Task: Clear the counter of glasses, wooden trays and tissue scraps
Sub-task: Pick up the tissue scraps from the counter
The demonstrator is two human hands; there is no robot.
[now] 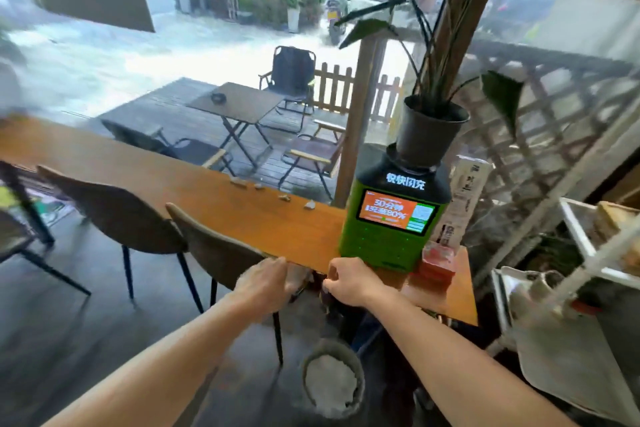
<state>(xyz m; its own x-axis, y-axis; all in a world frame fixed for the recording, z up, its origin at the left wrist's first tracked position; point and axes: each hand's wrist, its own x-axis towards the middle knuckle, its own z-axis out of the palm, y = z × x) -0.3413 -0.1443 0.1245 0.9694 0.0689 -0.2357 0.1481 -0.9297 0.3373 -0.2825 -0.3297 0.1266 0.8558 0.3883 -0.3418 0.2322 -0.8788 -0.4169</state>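
Note:
A long wooden counter (194, 198) runs along the window. Several small tissue scraps lie near its far edge, among them one scrap (239, 183), another (284, 198) and a third (309, 205). No glasses or wooden trays are in view. My left hand (265, 282) is cupped at the counter's near edge, fingers pointing right, with nothing visible in it. My right hand (348, 282) is just beside it at the same edge. Its fingers are curled and whatever is inside them is hidden.
A green charging kiosk (391, 218) stands on the counter's right end with a potted plant (429, 132) on top and a red box (438, 262) beside it. Two brown chairs (218, 246) are tucked under the counter. A bin (334, 381) sits on the floor below my hands. White shelving (588, 246) is at right.

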